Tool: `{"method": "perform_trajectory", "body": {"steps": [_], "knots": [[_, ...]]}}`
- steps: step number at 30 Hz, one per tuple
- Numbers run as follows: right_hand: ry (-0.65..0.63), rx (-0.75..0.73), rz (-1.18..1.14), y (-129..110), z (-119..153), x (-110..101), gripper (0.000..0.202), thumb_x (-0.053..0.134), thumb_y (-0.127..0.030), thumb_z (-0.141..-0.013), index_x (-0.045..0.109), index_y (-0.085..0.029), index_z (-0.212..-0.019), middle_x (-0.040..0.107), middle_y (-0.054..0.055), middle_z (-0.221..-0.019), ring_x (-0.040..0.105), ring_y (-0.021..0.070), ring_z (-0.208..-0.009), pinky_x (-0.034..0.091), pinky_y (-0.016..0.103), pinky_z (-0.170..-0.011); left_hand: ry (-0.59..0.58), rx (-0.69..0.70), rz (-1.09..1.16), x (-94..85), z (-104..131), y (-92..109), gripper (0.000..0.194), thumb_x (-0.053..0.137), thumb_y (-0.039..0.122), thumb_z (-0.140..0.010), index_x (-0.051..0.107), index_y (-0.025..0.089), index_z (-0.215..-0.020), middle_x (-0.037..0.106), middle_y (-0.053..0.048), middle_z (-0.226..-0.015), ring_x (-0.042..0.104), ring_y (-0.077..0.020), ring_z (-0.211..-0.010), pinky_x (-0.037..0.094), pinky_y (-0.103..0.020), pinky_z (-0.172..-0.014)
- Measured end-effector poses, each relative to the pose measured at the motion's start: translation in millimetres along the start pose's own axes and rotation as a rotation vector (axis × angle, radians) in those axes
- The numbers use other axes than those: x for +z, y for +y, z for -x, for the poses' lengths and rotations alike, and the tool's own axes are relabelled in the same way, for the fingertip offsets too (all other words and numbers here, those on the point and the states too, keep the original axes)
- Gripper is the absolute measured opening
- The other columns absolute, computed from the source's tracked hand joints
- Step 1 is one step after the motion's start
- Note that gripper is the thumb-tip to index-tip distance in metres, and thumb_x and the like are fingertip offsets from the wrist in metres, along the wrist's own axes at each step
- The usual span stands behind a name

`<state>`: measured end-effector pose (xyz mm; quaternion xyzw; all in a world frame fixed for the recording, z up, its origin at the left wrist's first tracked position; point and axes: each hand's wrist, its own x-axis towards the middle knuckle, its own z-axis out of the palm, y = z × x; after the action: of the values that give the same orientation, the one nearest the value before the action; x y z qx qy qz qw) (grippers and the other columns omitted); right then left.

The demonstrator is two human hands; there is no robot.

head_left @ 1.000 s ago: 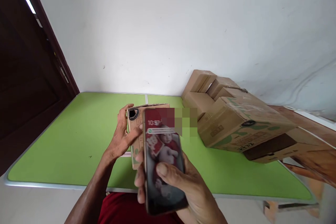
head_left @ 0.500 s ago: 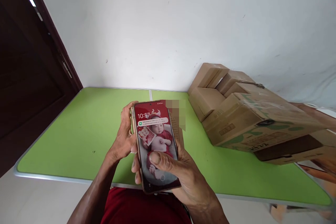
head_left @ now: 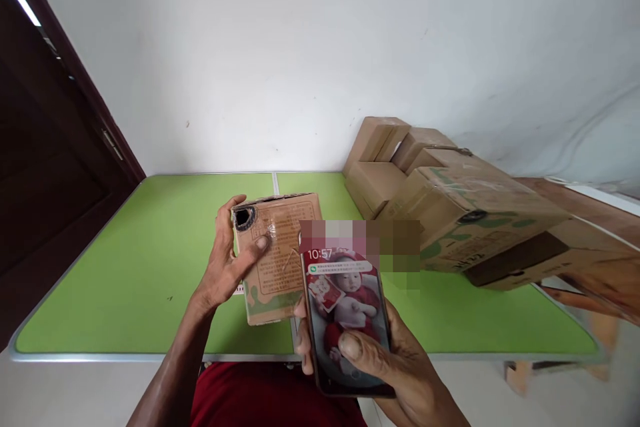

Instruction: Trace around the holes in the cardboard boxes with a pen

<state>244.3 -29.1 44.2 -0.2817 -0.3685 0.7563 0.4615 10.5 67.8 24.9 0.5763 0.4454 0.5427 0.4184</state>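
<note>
My right hand point(head_left: 400, 360) holds a smartphone point(head_left: 345, 320), its thumb lying over the lower screen and its fingertips wrapped round the left edge. The lit screen reads 10:57 and carries a message banner over a picture. In my left hand point(head_left: 227, 263) is a small cardboard box point(head_left: 275, 267), gripped at its left side with the thumb pressed on the printed face. That box has a dark hole at its upper left corner and a green patterned band near the bottom. The phone hides the box's lower right part.
Several cardboard boxes point(head_left: 375, 187) are grouped on the right of the green table point(head_left: 140, 267), against the white wall point(head_left: 240, 67). A larger box with an open flap point(head_left: 525, 257) lies in front of them. A dark door point(head_left: 50, 107) stands at the left.
The phone has moved right and down in my right hand, uncovering the small cardboard box in my left hand. The view has shifted slightly.
</note>
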Motion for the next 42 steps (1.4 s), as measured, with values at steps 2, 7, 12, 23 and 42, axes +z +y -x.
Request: {"method": "perform_trajectory", "body": {"steps": [2, 7, 12, 23, 42], "knots": [[0.013, -0.018, 0.012, 0.2, 7.0, -3.7, 0.044, 0.097, -0.054, -0.089, 0.082, -0.026, -0.12, 0.084, 0.009, -0.099, 0.08, 0.0255, -0.085, 0.062, 0.041, -0.083, -0.031, -0.018, 0.016, -0.5, -0.5, -0.3, 0.085, 0.083, 0.061, -0.095, 0.043, 0.03, -0.163, 0.058, -0.016, -0.161, 0.062, -0.0423, -0.146, 0.058, -0.061, -0.117], [0.051, -0.026, -0.001, 3.1, 21.3, -13.9, 0.05, 0.099, -0.054, -0.087, 0.081, -0.023, -0.122, 0.085, 0.013, -0.103, 0.08, 0.0273, -0.086, 0.063, 0.044, -0.083, -0.046, -0.025, 0.026, -2.3, -4.0, -0.3, 0.084, 0.083, 0.063, -0.095, 0.041, 0.031, -0.16, 0.059, -0.015, -0.162, 0.067, -0.0412, -0.139, 0.061, -0.058, -0.111], [0.263, -0.033, -0.074, 9.7, 32.0, -30.0, 0.051, 0.104, -0.049, -0.081, 0.08, -0.025, -0.118, 0.086, 0.012, -0.107, 0.084, 0.0296, -0.089, 0.066, 0.043, -0.079, -0.023, -0.014, -0.011, -3.4, -7.2, 1.7, 0.082, 0.082, 0.066, -0.094, 0.045, 0.031, -0.158, 0.062, -0.014, -0.157, 0.066, -0.0413, -0.14, 0.063, -0.056, -0.109], [0.811, -0.04, 0.569, 54.4, -2.1, -136.6, 0.066, 0.083, -0.079, -0.078, 0.079, -0.018, -0.103, 0.081, 0.008, -0.081, 0.071, 0.027, -0.066, 0.059, 0.039, -0.062, -0.02, -0.005, -0.022, 0.5, -10.8, 0.9, 0.079, 0.081, 0.067, -0.094, 0.044, 0.031, -0.155, 0.061, -0.014, -0.154, 0.066, -0.0405, -0.138, 0.064, -0.057, -0.109], [0.839, -0.075, 1.294, 74.9, -41.5, -163.5, 0.027, 0.058, -0.048, -0.093, 0.069, -0.024, -0.088, 0.076, 0.018, -0.098, 0.071, 0.0363, -0.097, 0.049, 0.045, -0.089, -0.004, -0.039, 0.014, 5.9, -5.0, 10.0, 0.082, 0.08, 0.065, -0.095, 0.042, 0.029, -0.158, 0.06, -0.015, -0.156, 0.065, -0.0412, -0.138, 0.061, -0.057, -0.109]]}}
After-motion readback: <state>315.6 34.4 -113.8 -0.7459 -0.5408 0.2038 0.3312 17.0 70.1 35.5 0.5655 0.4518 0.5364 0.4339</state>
